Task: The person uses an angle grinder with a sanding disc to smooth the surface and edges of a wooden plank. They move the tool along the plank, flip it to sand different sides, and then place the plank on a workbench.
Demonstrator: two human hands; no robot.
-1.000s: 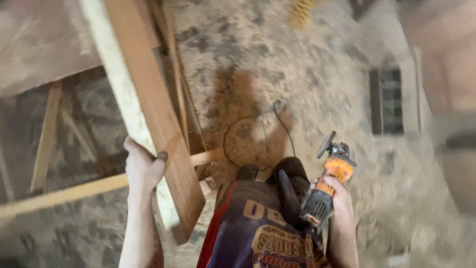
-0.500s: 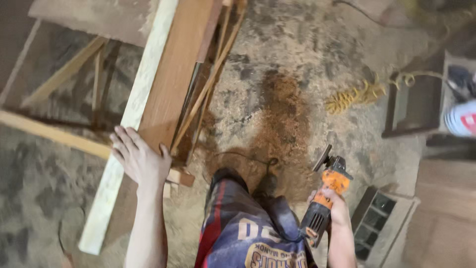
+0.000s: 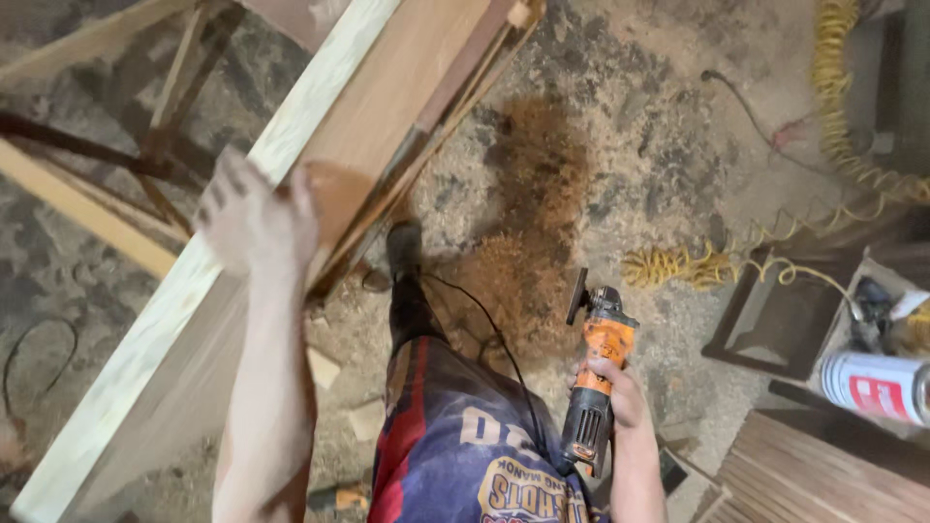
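Note:
My left hand [image 3: 254, 218] rests flat on a long wooden plank [image 3: 387, 107] that runs from the lower left to the top middle, with a pale board [image 3: 145, 339] under its left edge. My right hand [image 3: 615, 392] grips an orange and black angle grinder [image 3: 596, 373], held low beside my right leg with its disc pointing up and away. The grinder's black cord [image 3: 484, 329] trails across my shorts. The grinder is well apart from the plank.
Sawdust covers the floor, with a brown heap [image 3: 528, 242] ahead of my shoe [image 3: 404, 247]. A yellow coiled hose [image 3: 843, 107] lies at right. A spray can [image 3: 877, 387], a dark wooden box [image 3: 775, 320] and stacked boards [image 3: 823, 475] sit at the right edge. Wooden frame legs [image 3: 116, 174] stand at left.
The view has swung so the plank now sits further left and lower. My left hand has shifted along the plank; my right hand keeps the grinder at my side.

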